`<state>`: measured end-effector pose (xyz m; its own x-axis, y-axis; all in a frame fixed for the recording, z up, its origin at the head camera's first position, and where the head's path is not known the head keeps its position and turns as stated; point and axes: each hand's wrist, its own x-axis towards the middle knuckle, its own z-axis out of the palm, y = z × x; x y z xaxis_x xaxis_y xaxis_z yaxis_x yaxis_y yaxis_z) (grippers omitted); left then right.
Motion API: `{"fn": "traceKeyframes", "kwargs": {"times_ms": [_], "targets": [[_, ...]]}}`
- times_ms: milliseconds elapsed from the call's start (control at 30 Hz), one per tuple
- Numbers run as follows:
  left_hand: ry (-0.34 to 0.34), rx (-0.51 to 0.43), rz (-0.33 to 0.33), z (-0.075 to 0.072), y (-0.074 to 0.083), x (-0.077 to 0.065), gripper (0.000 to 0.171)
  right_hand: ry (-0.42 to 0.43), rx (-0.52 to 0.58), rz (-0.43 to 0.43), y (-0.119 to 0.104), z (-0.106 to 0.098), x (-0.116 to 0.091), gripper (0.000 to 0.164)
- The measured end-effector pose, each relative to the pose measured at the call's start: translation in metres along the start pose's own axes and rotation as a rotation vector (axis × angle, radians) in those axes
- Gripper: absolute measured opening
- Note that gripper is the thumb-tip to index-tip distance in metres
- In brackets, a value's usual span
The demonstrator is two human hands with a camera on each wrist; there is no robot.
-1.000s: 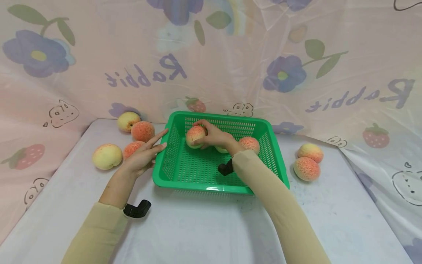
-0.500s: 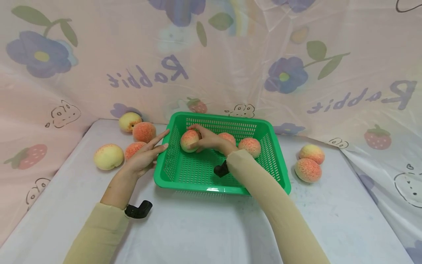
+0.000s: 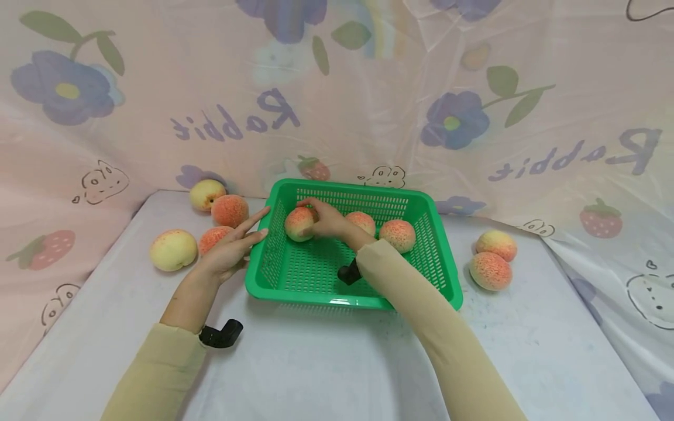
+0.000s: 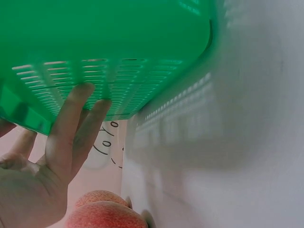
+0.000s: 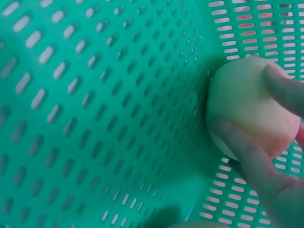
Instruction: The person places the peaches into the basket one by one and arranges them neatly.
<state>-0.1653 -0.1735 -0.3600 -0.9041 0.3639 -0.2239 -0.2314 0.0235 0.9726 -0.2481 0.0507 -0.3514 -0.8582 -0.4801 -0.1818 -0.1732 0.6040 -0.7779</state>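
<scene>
A green slotted plastic basket stands in the middle of the table. Inside it, near the left end, my right hand holds a yellow-and-red peach between thumb and fingers. The right wrist view shows this peach low in the basket, close to the wall. Two more peaches, one partly behind my right wrist and one farther right, lie in the basket. My left hand touches the basket's left side; in the left wrist view its straight fingers rest against the slotted outer wall.
Left of the basket lie several peaches: a yellow one, another yellow one behind, and orange-red ones close to my left hand. Two peaches sit to the right. A printed cloth hangs behind the table.
My right hand has moved a little left inside the basket with the peach, toward the left wall. The middle peach shows more now. My left hand stays at the basket's side.
</scene>
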Motion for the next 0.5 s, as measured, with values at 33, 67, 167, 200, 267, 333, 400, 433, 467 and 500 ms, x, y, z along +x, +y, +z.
{"fn": "traceKeyframes", "kwargs": {"times_ms": [33,67,167,200,267,333,400,433,467,500], "targets": [[0.002,0.002,-0.001,0.000,0.000,0.000,0.059,0.015,-0.005,0.010,-0.001,0.000,-0.001,0.068],[0.004,0.004,-0.003,0.000,0.000,0.000,0.059,0.028,-0.004,0.020,-0.001,-0.001,-0.001,0.068],[0.006,0.008,-0.009,0.000,0.000,-0.001,0.059,0.055,0.007,0.046,-0.001,-0.003,-0.004,0.070],[0.009,0.010,-0.011,0.000,0.000,-0.001,0.059,0.058,0.017,0.053,-0.001,-0.005,-0.005,0.070],[0.012,0.013,-0.012,0.000,0.000,-0.001,0.059,0.050,0.058,0.060,0.000,-0.008,-0.008,0.071],[0.015,0.014,-0.012,0.000,0.000,-0.001,0.059,0.036,0.120,0.064,0.000,-0.011,-0.011,0.071],[0.015,0.013,-0.009,0.000,0.001,-0.002,0.059,0.027,0.191,0.070,-0.001,-0.015,-0.015,0.070],[0.013,0.012,-0.008,0.000,0.001,-0.002,0.059,0.024,0.229,0.072,-0.002,-0.018,-0.017,0.070],[0.011,0.011,-0.007,0.000,0.001,-0.002,0.060,0.020,0.265,0.073,-0.002,-0.021,-0.019,0.070],[0.008,0.009,-0.006,0.000,0.000,-0.002,0.060,0.018,0.309,0.077,-0.003,-0.023,-0.021,0.070]]}}
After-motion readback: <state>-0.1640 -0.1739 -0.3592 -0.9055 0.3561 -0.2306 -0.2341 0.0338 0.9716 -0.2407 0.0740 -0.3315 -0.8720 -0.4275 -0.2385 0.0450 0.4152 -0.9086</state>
